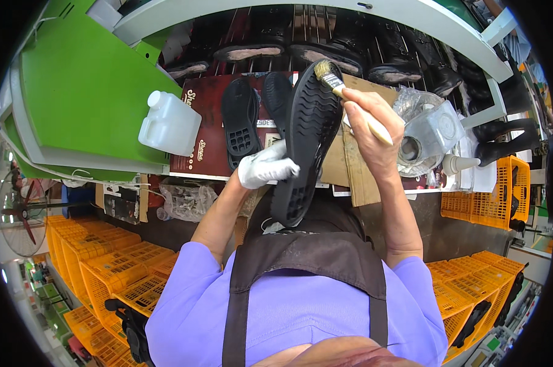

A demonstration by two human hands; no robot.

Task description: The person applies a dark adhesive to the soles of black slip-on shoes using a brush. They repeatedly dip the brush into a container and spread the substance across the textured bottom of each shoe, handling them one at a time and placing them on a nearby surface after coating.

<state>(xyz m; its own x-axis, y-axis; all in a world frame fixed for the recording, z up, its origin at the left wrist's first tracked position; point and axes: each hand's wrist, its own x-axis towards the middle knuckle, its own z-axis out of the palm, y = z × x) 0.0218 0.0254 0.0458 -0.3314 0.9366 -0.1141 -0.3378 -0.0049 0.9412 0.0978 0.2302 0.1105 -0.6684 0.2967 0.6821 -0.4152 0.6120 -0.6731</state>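
Note:
A black shoe sole (310,134) is held up in front of me, its wavy tread showing, by my left hand (267,166). That hand wears a white glove and is closed on the sole's left edge. My bare right hand (376,129) grips a paintbrush (365,116) by its pale wooden handle. The brush's bristles (324,70) touch the sole near its far end. Behind my left hand, another black sole (240,116) and a partly hidden one (276,101) lie on a dark red box (206,92).
Left of the soles stands a white plastic jug (169,125). A clear plastic container (432,131) and a white squeeze bottle (460,164) are at the right. Black boots (395,72) line a rack behind. Orange crates (114,263) stack on both sides; a fan (22,211) is far left.

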